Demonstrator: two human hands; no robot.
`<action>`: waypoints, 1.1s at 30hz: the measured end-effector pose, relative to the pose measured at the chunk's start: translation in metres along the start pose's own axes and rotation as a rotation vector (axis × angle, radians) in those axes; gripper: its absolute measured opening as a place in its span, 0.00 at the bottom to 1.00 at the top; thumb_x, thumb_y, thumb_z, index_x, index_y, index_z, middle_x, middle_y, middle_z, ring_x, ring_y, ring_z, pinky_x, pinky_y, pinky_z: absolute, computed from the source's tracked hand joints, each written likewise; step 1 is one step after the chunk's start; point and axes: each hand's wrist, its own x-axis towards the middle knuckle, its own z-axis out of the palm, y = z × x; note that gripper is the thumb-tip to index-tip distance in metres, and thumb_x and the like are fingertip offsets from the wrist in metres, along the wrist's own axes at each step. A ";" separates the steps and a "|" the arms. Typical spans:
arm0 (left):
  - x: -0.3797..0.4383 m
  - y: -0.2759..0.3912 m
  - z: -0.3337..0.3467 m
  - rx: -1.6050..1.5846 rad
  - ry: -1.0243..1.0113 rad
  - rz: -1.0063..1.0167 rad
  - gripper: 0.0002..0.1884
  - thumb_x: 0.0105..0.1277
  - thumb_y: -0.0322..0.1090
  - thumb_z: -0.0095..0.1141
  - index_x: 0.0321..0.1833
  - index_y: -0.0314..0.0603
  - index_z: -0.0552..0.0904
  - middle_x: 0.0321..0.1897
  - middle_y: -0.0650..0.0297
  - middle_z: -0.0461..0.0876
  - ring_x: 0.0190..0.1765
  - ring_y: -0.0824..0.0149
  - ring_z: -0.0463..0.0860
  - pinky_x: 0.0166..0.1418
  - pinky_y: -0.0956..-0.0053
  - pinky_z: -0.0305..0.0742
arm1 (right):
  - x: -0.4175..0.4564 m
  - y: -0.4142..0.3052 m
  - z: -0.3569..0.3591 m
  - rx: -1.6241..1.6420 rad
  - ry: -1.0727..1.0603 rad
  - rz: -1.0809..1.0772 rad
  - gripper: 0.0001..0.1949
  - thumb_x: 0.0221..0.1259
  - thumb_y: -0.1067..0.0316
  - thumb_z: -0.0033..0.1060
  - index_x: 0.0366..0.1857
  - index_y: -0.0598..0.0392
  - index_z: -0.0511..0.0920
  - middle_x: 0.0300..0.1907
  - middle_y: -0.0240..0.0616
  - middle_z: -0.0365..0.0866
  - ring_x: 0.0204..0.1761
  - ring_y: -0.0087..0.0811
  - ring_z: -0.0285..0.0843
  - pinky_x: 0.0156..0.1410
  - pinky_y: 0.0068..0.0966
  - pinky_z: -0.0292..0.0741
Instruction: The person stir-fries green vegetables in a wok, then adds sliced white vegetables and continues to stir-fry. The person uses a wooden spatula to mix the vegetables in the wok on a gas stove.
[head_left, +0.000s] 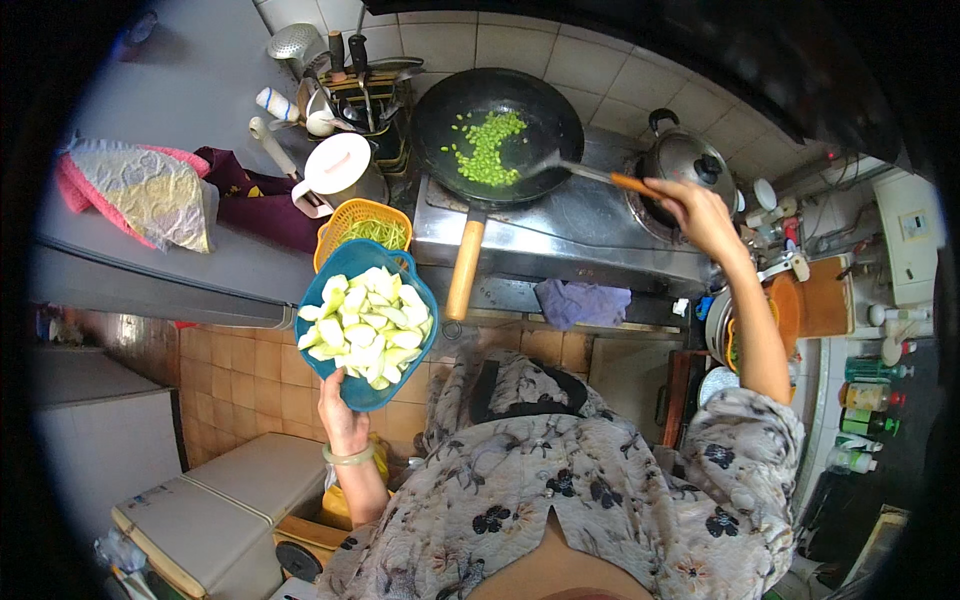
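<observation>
My left hand (343, 414) grips the near edge of a teal plastic basket (315, 371), its thumb on the rim. Pale green, peeled vegetable pieces (367, 326) fill the basket. In my right hand (694, 214) is the orange handle of a metal spatula (585, 172). The spatula's blade rests inside a black wok (551, 112) on the stove, close to a scattering of green beans or peas (487, 146). The wok's wooden handle (466, 266) points towards me, and neither hand touches it. Behind the teal basket stands a yellow basket (326, 240) with thin green strips (375, 232).
A lidded pot (694, 161) occupies the right burner. Left of the wok are a white-lidded jug (337, 165) and a utensil holder (390, 139) with knives and ladles. A purple cloth (585, 304) hangs at the stove's front. Bottles (866, 394) line the right side.
</observation>
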 end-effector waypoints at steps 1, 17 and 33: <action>-0.001 -0.001 0.000 -0.006 0.000 -0.003 0.19 0.64 0.33 0.48 0.56 0.30 0.69 0.52 0.55 0.75 0.51 0.60 0.79 0.51 0.67 0.77 | -0.005 -0.001 0.003 0.011 -0.024 0.015 0.17 0.57 0.67 0.54 0.51 0.42 0.77 0.42 0.42 0.79 0.44 0.44 0.77 0.47 0.36 0.74; -0.006 0.006 0.003 0.018 -0.015 0.021 0.19 0.64 0.32 0.47 0.57 0.31 0.69 0.54 0.54 0.74 0.52 0.60 0.78 0.53 0.67 0.77 | 0.076 -0.057 0.125 0.219 0.292 0.166 0.17 0.58 0.64 0.54 0.53 0.36 0.75 0.35 0.41 0.77 0.38 0.47 0.78 0.41 0.41 0.75; -0.003 0.009 0.012 0.031 -0.076 0.030 0.22 0.64 0.33 0.48 0.60 0.31 0.67 0.56 0.55 0.73 0.55 0.60 0.76 0.56 0.66 0.75 | 0.056 -0.045 0.102 -0.047 0.154 0.156 0.18 0.60 0.66 0.50 0.54 0.38 0.73 0.35 0.46 0.79 0.34 0.49 0.80 0.41 0.42 0.77</action>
